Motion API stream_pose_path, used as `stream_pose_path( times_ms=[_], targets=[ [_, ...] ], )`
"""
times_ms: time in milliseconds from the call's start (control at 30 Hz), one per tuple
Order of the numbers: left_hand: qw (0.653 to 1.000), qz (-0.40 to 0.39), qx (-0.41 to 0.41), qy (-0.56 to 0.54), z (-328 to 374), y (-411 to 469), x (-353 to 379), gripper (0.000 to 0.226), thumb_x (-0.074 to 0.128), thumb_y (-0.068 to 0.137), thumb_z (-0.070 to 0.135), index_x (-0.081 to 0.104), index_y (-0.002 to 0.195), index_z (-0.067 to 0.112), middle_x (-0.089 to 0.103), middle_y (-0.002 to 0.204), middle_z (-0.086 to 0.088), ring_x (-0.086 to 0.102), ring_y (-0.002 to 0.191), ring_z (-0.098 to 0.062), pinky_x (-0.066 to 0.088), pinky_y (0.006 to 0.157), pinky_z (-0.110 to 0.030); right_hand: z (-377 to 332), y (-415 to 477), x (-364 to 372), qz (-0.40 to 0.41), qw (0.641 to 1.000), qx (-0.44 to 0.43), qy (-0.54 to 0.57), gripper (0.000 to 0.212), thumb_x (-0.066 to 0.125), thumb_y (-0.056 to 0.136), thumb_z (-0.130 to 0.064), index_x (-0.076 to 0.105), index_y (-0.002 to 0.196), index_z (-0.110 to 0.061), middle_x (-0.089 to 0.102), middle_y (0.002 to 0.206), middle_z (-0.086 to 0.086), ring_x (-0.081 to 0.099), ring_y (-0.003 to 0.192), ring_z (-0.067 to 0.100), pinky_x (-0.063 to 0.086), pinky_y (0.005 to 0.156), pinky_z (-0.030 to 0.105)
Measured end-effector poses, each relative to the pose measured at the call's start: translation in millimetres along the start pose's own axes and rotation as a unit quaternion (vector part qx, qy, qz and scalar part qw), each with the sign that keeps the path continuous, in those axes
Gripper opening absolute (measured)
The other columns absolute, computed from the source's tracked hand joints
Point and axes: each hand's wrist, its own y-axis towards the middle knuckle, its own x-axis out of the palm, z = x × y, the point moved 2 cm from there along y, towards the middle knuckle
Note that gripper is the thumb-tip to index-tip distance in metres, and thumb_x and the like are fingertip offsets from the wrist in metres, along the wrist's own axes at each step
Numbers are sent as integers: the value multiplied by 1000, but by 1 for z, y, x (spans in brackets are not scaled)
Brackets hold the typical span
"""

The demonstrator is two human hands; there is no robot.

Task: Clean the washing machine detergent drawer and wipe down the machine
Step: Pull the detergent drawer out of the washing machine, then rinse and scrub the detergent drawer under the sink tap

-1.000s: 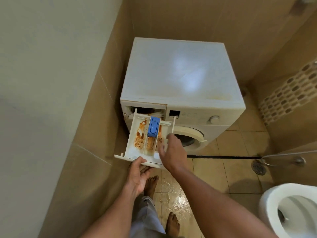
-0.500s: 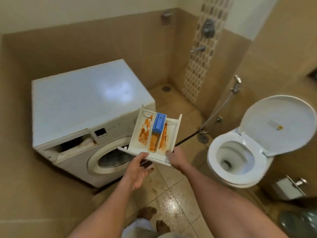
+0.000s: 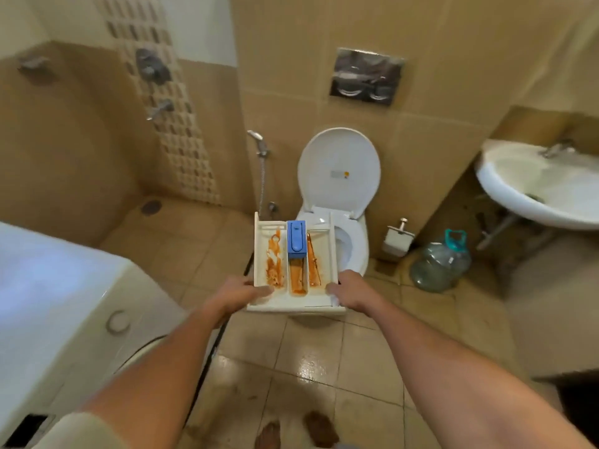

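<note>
Room: a bathroom with tan wall tiles and a wet, glossy tiled floor (image 3: pixel 308 351).
Drawer: one white detergent drawer (image 3: pixel 291 304), out of the machine and held level in the air in front of the person, over the floor and just before the toilet (image 3: pixel 355 251).
Compartments: three, all streaked with orange residue (image 3: pixel 274 264); one blue cap (image 3: pixel 297 238) sits over the far half of the middle one.
Left hand: the left hand (image 3: pixel 241 294) grips the near left corner, with the thumb (image 3: pixel 263 290) laid on top inside the rim; the other fingers are hidden underneath.
Right hand: the right hand (image 3: pixel 351 291) grips the near right corner, its fingers (image 3: pixel 334 290) curled over the edge.
Hands counted: two, one at each front corner, with the drawer between them.
Machine: one white washing machine (image 3: pixel 64 286) at the left, well apart from the drawer; its round dial (image 3: pixel 118 322) faces the floor side.
Toilet: lid (image 3: pixel 338 170) raised against the wall, flush plate (image 3: pixel 366 76) above it.
Beside the toilet: a hand spray (image 3: pixel 257 140) at its left, a paper holder (image 3: pixel 397 238) and one clear water jug (image 3: pixel 440 260) at its right.
Sink: one white basin (image 3: pixel 534 186) at the far right.
Feet: two bare feet (image 3: pixel 269 435) at the bottom edge.
</note>
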Motion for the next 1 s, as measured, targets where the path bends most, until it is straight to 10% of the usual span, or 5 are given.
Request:
stream_pose_path(
  times_ms=[100, 200, 467, 833, 1000],
  targets=[
    [997, -72, 3, 41, 25, 24, 31, 27, 74, 88, 26, 69, 113, 18, 72, 115, 0, 68, 106, -20, 53, 97, -37, 31, -12, -22, 26, 998, 43, 23, 16, 54, 98, -20, 65, 104, -11, 64, 93, 2, 60, 84, 18, 45, 64, 25],
    [994, -85, 27, 63, 43, 39, 69, 29, 65, 92, 7, 67, 121, 7, 70, 118, -8, 68, 105, -22, 57, 78, -29, 65, -26, -47, 48, 994, 85, 41, 29, 57, 96, -23, 69, 118, -10, 70, 112, 5, 65, 96, 20, 55, 87, 35],
    [982, -135, 85, 100, 118, 49, 209, 21, 66, 90, 3, 70, 110, 2, 72, 102, -5, 70, 85, -11, 54, 57, -16, 172, -63, -144, 99, 983, 147, 45, 33, 56, 99, -23, 62, 127, -7, 66, 116, 4, 61, 98, 17, 50, 84, 30],
    [968, -169, 127, 133, 233, 59, 420, 16, 69, 88, 6, 69, 104, 4, 70, 101, -3, 67, 87, -11, 54, 65, -21, 324, -103, -317, 119, 977, 175, 26, 30, 58, 96, -25, 64, 120, -8, 69, 110, 9, 66, 98, 24, 54, 91, 41],
    [962, -205, 120, 132, 282, 77, 483, 34, 72, 84, 11, 67, 117, 8, 73, 114, -6, 71, 102, -21, 59, 91, -39, 362, -93, -395, 98, 977, 190, -5, 34, 62, 94, -29, 63, 117, -5, 70, 105, 11, 66, 96, 27, 52, 88, 37]
  ],
)
